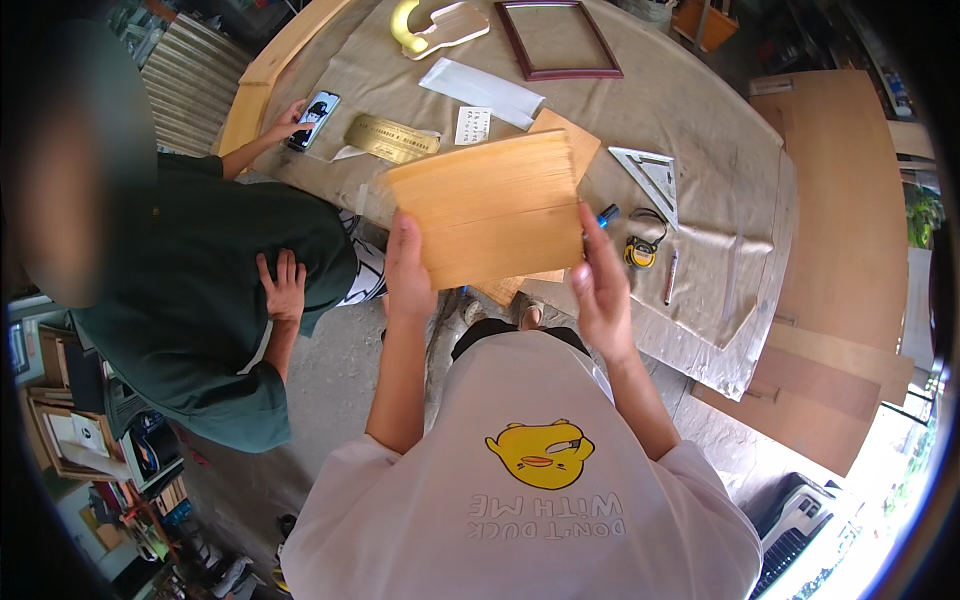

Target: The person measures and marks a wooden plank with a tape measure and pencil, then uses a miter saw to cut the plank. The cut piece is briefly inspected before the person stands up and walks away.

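Observation:
A light wooden board (490,205), with a thin crack line across it, is held up in front of me over the near edge of the table. My left hand (408,262) grips its left edge, thumb along the front face. At the opposite edge, my right hand (602,285) presses with its fingers, slightly blurred. Just behind the right hand's fingertips shows a blue object (608,214), partly hidden. Beyond the board lie another flat wooden piece (570,140), a gold engraved plate (392,138) and a small white card (473,125).
On the cloth-covered table (730,260) lie a triangular square (652,178), a yellow tape measure (641,252), a pen (671,277), a clear plastic sleeve (482,90), a dark red frame (560,75) and a yellow-handled tool (405,25). At left, a person in dark green (200,290) holds a phone (314,121).

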`<state>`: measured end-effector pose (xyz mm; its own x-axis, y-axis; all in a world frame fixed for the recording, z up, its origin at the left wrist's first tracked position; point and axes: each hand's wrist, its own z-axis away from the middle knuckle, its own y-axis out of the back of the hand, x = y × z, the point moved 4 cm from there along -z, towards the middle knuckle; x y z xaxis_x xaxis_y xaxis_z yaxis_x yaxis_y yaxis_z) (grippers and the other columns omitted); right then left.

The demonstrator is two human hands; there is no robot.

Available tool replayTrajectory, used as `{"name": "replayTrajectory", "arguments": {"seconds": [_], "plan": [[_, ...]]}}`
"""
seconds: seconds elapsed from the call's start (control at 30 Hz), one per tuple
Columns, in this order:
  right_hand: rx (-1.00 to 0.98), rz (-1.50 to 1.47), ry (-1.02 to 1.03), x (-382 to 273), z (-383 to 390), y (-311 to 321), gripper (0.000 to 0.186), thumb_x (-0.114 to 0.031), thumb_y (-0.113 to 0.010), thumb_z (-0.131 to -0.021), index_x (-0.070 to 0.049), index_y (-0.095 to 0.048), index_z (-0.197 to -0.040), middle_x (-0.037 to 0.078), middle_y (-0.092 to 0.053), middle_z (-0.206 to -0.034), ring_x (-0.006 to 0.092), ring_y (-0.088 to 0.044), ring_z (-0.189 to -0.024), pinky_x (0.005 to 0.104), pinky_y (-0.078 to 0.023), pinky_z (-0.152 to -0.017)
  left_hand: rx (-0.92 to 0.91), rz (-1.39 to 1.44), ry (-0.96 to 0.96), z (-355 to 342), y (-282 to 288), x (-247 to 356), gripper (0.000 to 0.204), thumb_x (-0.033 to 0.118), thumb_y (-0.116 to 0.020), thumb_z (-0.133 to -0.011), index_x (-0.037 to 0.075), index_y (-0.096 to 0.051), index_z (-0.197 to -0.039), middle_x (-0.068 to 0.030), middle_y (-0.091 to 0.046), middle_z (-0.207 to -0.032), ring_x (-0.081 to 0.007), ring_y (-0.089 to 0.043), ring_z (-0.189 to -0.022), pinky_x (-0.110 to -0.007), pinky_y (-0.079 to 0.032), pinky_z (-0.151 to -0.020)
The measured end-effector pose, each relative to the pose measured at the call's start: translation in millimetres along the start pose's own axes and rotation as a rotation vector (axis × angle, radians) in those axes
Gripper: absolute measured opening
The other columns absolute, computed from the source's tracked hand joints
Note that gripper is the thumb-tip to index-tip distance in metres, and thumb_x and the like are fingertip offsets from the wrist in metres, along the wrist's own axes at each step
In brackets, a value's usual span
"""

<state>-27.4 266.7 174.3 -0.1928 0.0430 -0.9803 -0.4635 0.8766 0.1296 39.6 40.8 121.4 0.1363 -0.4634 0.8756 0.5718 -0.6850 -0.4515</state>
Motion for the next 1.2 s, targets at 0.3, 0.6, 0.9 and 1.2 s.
{"name": "replayTrajectory", "arguments": {"seconds": [0.3,0.6,0.9,1.2], "plan": [[0.152,-0.763,-0.314,90.6,17.6,22.3,0.053,-0.011,-0.049,-0.103,-0.002,-0.03,-0.151,0.014,-0.047,-0.144,0.0234,-0.047,-0.134,0.0399,-0.039,-0.111,-0.549,-0.228,0.132,28.3,-69.2,8.7,0.046,0.026,-0.057,-0.101,0.002,-0.041,-0.137,-0.0075,-0.056,-0.119,-0.0109,-0.053,-0.102,-0.026,-0.047,-0.084],[0.106,-0.973,-0.369,89.5,26.9,13.8,0.052,-0.014,-0.048,-0.104,-0.007,-0.028,-0.151,0.014,-0.048,-0.142,0.027,-0.052,-0.13,0.0438,-0.044,-0.107,-0.693,-0.324,0.061,47.8,-110.5,35.9,0.061,0.008,-0.07,-0.088,-0.004,-0.039,-0.139,-0.0124,-0.049,-0.134,-0.0159,-0.055,-0.103,-0.027,-0.054,-0.076],[0.011,-1.026,-0.347,85.2,21.8,7.5,0.05,-0.015,-0.046,-0.105,-0.008,-0.03,-0.152,0.014,-0.055,-0.133,0.0272,-0.06,-0.118,0.0428,-0.052,-0.098,-0.729,-0.419,-0.016,50.6,-114.3,41.6,0.069,0.014,-0.074,-0.085,-0.001,-0.039,-0.142,-0.0147,-0.048,-0.131,-0.0218,-0.061,-0.106,-0.037,-0.053,-0.085],[-0.172,-1.206,-0.471,80.6,30.3,2.6,0.047,-0.023,-0.046,-0.105,-0.001,-0.038,-0.146,0.018,-0.063,-0.118,0.0193,-0.065,-0.084,0.0294,-0.054,-0.071,-0.477,-0.681,-0.458,-21.9,-81.5,15.4,0.078,0.03,-0.083,-0.081,0.001,-0.043,-0.141,-0.0118,-0.055,-0.132,-0.0193,-0.057,-0.118,-0.036,-0.046,-0.1]]}}
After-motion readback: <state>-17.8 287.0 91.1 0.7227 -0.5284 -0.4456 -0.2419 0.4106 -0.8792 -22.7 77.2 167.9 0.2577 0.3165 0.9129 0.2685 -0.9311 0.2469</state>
